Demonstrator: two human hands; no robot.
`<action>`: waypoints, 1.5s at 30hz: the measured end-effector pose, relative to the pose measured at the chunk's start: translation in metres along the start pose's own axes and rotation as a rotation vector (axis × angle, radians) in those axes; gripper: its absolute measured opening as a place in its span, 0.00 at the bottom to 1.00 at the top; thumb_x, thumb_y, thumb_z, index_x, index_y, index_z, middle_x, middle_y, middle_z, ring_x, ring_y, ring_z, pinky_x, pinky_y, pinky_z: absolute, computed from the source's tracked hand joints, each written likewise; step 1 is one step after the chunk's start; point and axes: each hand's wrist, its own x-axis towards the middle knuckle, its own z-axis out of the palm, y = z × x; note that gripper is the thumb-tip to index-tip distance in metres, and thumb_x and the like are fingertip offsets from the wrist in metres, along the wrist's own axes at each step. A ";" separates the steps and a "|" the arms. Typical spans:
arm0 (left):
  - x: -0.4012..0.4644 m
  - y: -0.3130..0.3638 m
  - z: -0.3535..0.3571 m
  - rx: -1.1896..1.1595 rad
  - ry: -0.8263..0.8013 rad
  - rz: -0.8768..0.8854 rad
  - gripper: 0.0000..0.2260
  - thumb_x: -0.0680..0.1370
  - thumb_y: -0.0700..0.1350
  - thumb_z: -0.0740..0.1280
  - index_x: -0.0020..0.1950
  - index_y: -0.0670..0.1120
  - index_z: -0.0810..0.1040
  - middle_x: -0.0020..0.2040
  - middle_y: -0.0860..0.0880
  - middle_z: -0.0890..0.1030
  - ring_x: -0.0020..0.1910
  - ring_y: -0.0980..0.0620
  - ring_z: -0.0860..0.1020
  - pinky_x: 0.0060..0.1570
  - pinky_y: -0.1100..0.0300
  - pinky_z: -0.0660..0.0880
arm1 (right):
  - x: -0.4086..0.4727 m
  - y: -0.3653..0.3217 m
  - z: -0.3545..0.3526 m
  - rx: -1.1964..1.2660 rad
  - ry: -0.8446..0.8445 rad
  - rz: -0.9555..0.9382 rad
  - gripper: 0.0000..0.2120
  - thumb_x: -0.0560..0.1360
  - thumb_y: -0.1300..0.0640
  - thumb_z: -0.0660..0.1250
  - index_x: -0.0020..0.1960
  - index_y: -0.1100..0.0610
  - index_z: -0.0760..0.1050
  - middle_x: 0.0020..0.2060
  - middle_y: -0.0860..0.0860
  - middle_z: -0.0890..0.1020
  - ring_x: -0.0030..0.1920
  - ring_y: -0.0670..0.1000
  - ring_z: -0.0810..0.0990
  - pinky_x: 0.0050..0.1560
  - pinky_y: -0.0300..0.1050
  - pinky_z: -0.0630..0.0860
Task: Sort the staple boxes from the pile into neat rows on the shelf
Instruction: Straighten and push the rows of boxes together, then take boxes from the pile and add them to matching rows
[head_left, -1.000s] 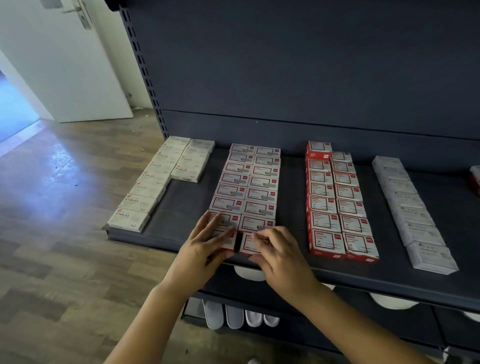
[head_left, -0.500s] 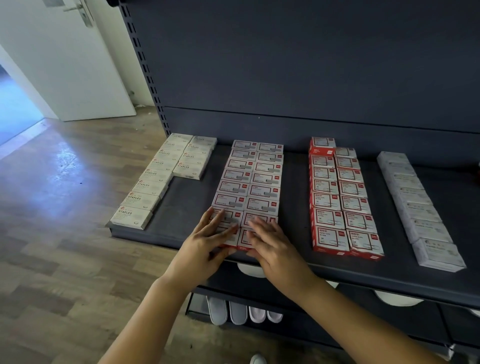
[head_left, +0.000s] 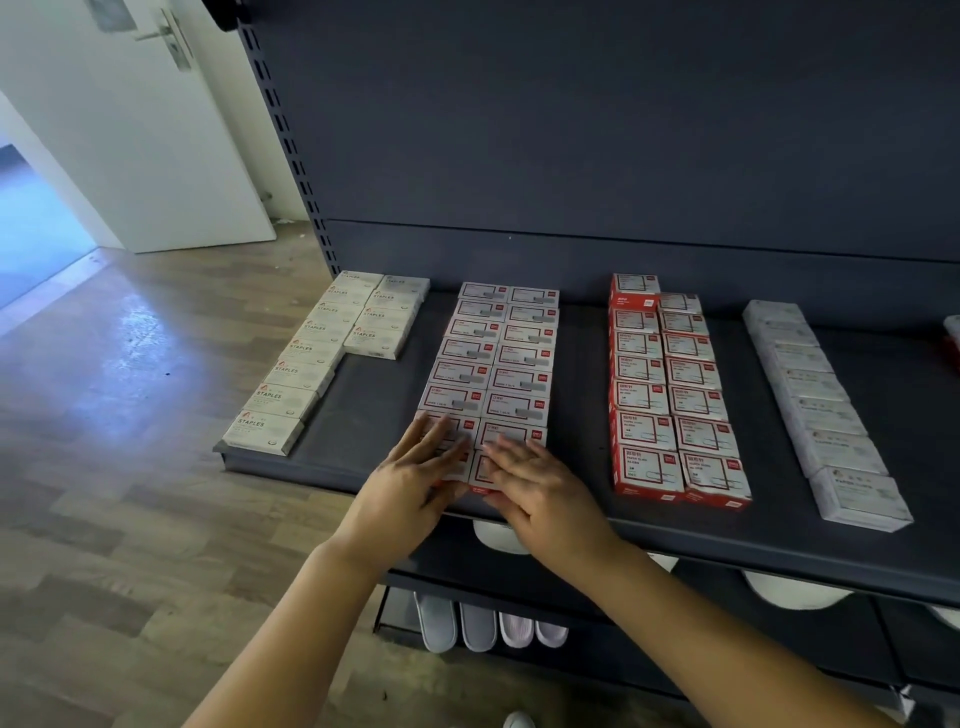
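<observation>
- Now both hands lie flat over the front pair of the middle block of white, red-framed cardboard staple boxes (head_left: 496, 364); a second ago the right hand's fingers were curled at the box edge, since then they have straightened and slid forward.
- Left hand (head_left: 410, 480): fingers straight, spread, pressing the front-left box; nothing gripped.
- Right hand (head_left: 540, 486): fingers straight, pressing the front-right box; nothing gripped.
- Likely meaning: the front pair is being squared up against the two columns, so this block looks about finished.
- Dark grey metal shelf (head_left: 582, 395) holds everything, no loose pile in view.
- At 9 o'clock of the hands: cream boxes printed STAPLES (head_left: 311, 358), one long column plus a shorter one beside it.
- At 3 o'clock: red-sided paper-clip boxes (head_left: 670, 395), two columns, the back-left one stacked higher.
- Further toward 3 o'clock: a single column of pale grey boxes (head_left: 821, 410), labels too blurred to read.
- Lower shelf at 6 o'clock: pale slippers (head_left: 488, 623).
</observation>
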 end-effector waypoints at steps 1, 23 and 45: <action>0.001 0.001 0.000 -0.010 -0.018 -0.021 0.26 0.74 0.56 0.58 0.68 0.44 0.71 0.70 0.50 0.61 0.72 0.43 0.54 0.67 0.44 0.54 | 0.000 0.000 0.000 -0.001 -0.014 0.005 0.19 0.73 0.52 0.59 0.54 0.62 0.80 0.55 0.56 0.81 0.59 0.56 0.78 0.62 0.58 0.68; 0.068 0.151 0.032 -0.014 -0.006 0.166 0.23 0.75 0.50 0.58 0.65 0.39 0.74 0.62 0.40 0.77 0.64 0.37 0.73 0.57 0.36 0.72 | -0.061 0.066 -0.124 0.014 0.060 0.350 0.18 0.69 0.62 0.65 0.58 0.64 0.78 0.57 0.59 0.79 0.58 0.61 0.77 0.58 0.58 0.74; 0.160 0.406 0.176 -0.114 0.014 0.373 0.18 0.74 0.48 0.58 0.55 0.42 0.81 0.55 0.44 0.81 0.59 0.40 0.77 0.52 0.38 0.76 | -0.234 0.233 -0.297 -0.110 0.297 0.535 0.16 0.73 0.58 0.59 0.54 0.64 0.80 0.52 0.59 0.81 0.53 0.53 0.77 0.57 0.34 0.68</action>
